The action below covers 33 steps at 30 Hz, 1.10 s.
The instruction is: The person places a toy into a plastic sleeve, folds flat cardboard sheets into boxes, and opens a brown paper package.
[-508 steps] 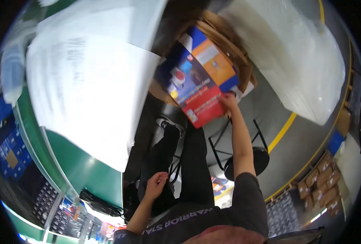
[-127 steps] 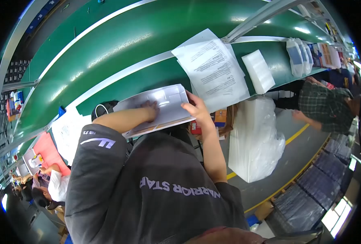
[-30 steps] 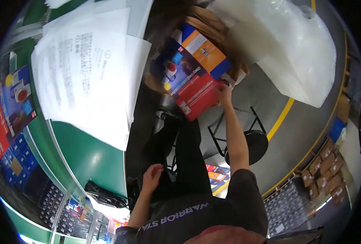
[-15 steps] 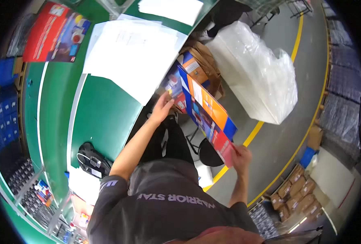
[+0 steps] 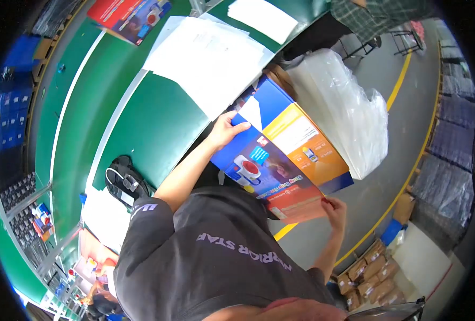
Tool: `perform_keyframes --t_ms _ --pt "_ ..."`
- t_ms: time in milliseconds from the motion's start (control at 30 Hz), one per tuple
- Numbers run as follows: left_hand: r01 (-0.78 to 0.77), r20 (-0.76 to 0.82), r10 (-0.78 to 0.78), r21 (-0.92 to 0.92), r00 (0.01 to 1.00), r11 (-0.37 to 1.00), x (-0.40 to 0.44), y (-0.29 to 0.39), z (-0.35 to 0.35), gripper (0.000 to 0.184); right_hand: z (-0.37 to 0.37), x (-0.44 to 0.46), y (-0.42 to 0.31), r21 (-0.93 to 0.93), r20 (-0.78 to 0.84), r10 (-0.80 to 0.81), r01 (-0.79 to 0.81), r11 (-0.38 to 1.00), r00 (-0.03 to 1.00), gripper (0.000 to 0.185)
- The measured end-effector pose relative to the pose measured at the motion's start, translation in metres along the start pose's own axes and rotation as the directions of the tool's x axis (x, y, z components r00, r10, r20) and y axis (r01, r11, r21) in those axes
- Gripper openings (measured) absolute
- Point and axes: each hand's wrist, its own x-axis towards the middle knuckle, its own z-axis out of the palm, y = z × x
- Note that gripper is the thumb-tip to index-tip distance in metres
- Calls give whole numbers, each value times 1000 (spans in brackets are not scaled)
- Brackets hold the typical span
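Note:
A printed cardboard box in blue, orange and red spans the space before my body, its large picture face turned up towards me. Its blue flaps stick out at the top and at the lower right. My left hand is closed on the upper left edge, thumb on the printed face. At the opposite lower right corner, my right hand pinches the red end. Brown cardboard or paper shows partly behind the box's top end.
The green table on the left carries white sheets, a black bag and another printed box. A large plastic-wrapped white bundle stands beyond my box. A person in a checked shirt is at the upper right.
The box has turned from a steep angle to show its wide printed face. My left hand has come onto its upper edge; my right hand keeps its corner. The view has shifted.

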Motion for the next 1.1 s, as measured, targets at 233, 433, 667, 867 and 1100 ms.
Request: perform_keyframes --t_ms 233,433,667,867,1100 --pt "-150 -276 153 33 949 988 -67 79 30 27 -32 60 -77 -311 321 35 70 948 947 21" --pt "-212 -481 240 112 843 971 -88 79 58 27 -49 102 -97 -115 556 -12 91 989 831 17" --pt "-219 -629 237 108 741 970 -108 73 69 14 -94 147 -54 197 669 -4 -172 965 743 29" --pt "-319 -543 248 -38 802 947 -108 46 35 22 -158 164 -24 238 474 -6 -122 964 880 30" --pt "-402 -357 338 -121 871 908 -82 43 3 46 -187 137 67 441 184 202 -264 858 962 37"
